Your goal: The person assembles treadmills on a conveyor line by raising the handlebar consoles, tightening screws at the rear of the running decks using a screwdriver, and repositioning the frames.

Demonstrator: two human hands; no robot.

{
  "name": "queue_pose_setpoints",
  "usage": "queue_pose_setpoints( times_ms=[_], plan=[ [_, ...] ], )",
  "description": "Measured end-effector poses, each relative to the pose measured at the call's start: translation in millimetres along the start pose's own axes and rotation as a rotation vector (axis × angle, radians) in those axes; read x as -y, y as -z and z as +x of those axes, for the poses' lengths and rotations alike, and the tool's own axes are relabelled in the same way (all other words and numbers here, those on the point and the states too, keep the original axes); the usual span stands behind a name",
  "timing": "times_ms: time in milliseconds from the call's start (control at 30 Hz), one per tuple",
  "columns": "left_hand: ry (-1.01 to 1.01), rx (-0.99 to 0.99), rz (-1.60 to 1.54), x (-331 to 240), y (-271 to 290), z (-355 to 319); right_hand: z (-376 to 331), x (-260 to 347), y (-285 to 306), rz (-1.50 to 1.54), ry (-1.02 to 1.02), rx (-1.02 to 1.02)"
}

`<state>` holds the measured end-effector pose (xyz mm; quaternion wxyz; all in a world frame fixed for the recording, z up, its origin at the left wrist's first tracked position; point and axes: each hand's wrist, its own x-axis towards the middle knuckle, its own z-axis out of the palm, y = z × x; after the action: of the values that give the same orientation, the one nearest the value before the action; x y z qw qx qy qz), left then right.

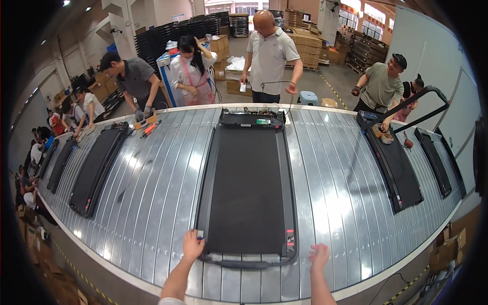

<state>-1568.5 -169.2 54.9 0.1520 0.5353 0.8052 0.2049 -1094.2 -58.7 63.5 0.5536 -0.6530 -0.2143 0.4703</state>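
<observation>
In front of me a treadmill base (246,188) with a black belt lies lengthwise on the slatted metal conveyor (168,168). My left hand (193,246) is at its near left corner, fingers bent around the side edge, beside a small pale label (200,234). My right hand (319,255) hovers over the slats, apart from the frame's right side. Its fingers are loosely curled and spaced apart, with nothing visible in them. Red-and-white stickers (290,238) mark the near right corner. At the far end, wiring and a green circuit board (263,121) lie exposed.
Across the conveyor, a person (269,51) in a light polo holds a thin cable over the treadmill's far end. More treadmill bases (99,168) lie to the left; another (394,168) at right has a raised handlebar (432,104). An orange tool (150,129) rests far left.
</observation>
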Motion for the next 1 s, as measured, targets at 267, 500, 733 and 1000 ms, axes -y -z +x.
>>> queue_pose_setpoints(
  times_ms=[267,500,733,1000],
  plan=[
    [0.209,-0.192,0.291,10.5,-79.7,138.0,108.0,-55.1,-237.4,-0.837,0.78,0.063],
    [0.237,-0.079,0.327,41.5,-79.4,176.4,100.4,-84.3,-319.2,-1.24,0.953,0.112],
    [0.24,-0.1,0.297,48.6,-81.4,168.9,97.4,-94.8,-314.7,-1.341,0.919,0.13],
    [0.109,-0.155,0.224,62.6,-74.2,168.5,101.2,-97.8,-293.2,-1.289,0.912,0.097]
  ],
)
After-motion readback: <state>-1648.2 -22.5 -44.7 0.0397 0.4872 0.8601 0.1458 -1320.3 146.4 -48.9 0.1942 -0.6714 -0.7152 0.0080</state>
